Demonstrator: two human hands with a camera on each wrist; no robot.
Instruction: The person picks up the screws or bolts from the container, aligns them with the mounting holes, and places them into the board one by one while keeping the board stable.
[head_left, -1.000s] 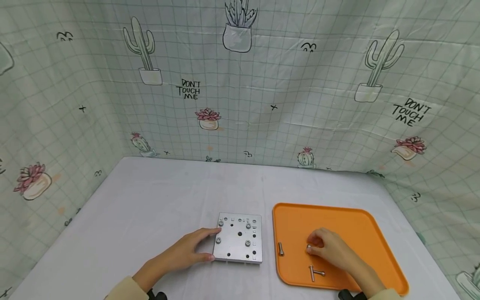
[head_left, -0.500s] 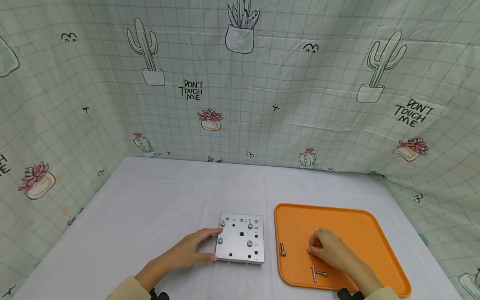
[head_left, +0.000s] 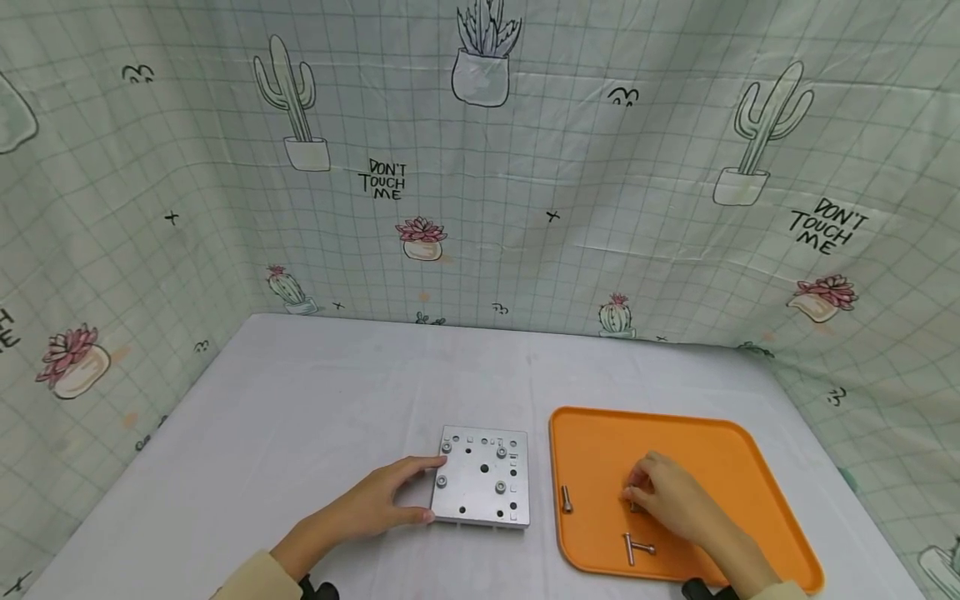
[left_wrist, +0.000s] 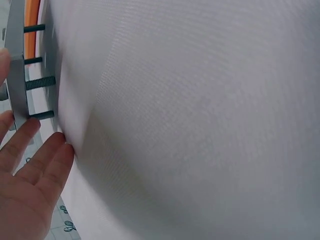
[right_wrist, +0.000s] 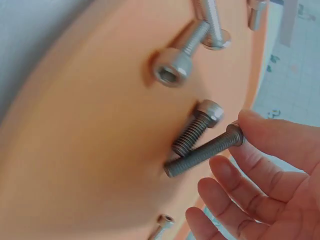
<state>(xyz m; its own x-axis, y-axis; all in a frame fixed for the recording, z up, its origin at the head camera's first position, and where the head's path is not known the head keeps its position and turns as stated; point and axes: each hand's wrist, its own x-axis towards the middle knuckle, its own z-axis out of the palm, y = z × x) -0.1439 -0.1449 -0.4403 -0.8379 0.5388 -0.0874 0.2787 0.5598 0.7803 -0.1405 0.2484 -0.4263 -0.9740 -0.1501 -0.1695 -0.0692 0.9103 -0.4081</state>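
A silver metal plate [head_left: 480,492] with several holes stands on bolts that poke out below it. My left hand [head_left: 381,496] lies at its left side, with the thumb at the near corner and the index finger on the far left edge. In the left wrist view the other fingers of my left hand [left_wrist: 37,185] are straight, beside the plate's edge. Over the orange tray [head_left: 720,442], my right hand [head_left: 671,500] pinches a socket-head bolt [right_wrist: 205,154] by its head between thumb and index finger. A second, shorter-looking bolt [right_wrist: 196,129] is right beside it.
Two crossed bolts [head_left: 630,547] lie near the tray's front edge, and another bolt [head_left: 566,499] near its left edge. Several socket heads, such as this bolt head [head_left: 500,487], stand up from the plate. A patterned cloth [head_left: 480,167] hangs behind the white table [head_left: 360,375].
My right hand has shifted slightly to the right and a bolt now shows under its fingers. The left hand and the plate stay as they were.
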